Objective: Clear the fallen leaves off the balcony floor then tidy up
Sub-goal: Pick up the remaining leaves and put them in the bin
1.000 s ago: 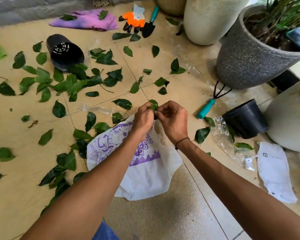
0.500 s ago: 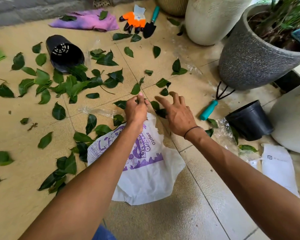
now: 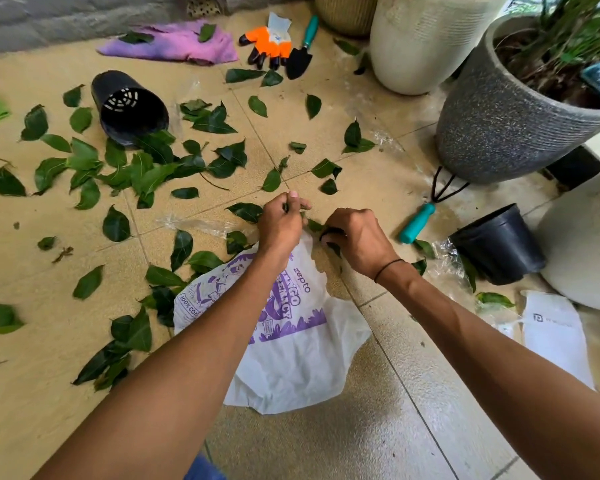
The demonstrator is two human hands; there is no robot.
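Green fallen leaves [image 3: 146,174] lie scattered over the tan tiled balcony floor, thickest at the left. A white plastic bag [image 3: 291,355] with purple print lies crumpled on the floor under my forearms. My left hand [image 3: 280,226] is at the bag's far edge, fingers curled, pinching a small green leaf at its fingertips. Just to the right, my right hand [image 3: 359,239] is curled down on the floor around dark leaves [image 3: 329,233]. Whether the left hand also holds the bag's rim is hidden.
A black pot [image 3: 130,107] lies tipped at the left; another black pot [image 3: 499,244] stands at the right by a teal hand rake [image 3: 418,223]. Large planters [image 3: 499,133] line the right. A trowel [image 3: 300,53], orange gloves [image 3: 267,46], a purple cloth [image 3: 174,43] and papers [image 3: 555,334] lie around.
My right hand went from open and reaching to curled around leaves beside the bag. My left hand's fingers have closed at the bag's far edge.
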